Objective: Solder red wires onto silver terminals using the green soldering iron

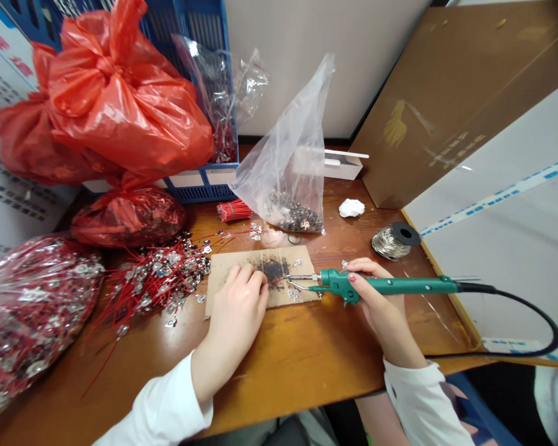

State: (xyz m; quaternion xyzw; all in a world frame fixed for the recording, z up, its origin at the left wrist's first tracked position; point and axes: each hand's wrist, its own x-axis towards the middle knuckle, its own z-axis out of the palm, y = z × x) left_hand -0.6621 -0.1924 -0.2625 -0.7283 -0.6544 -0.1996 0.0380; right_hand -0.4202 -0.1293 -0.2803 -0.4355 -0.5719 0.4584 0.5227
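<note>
My right hand point(374, 288) is wrapped round a green soldering gun point(400, 285), its metal tip pointing left over a piece of cardboard point(242, 263) with a burnt black patch. My left hand point(242, 296) rests on the cardboard with its fingers closed on a thin red wire point(275, 281), whose end lies at the soldering tip. The pinching fingertips are partly hidden. Several small metal tabs point(294, 295) lie on the cardboard under the tip. Left of it spreads a heap of red wires with metal tabs point(162, 279).
Red plastic bags point(125, 118) and a bag of wired tabs point(32, 310) crowd the left. Behind the cardboard are a bundle of red wires point(234, 210) and a clear bag of dark parts point(292, 214). A solder spool point(390, 243) and a brown carton point(446, 93) stand right; the black cord point(539, 310) loops there.
</note>
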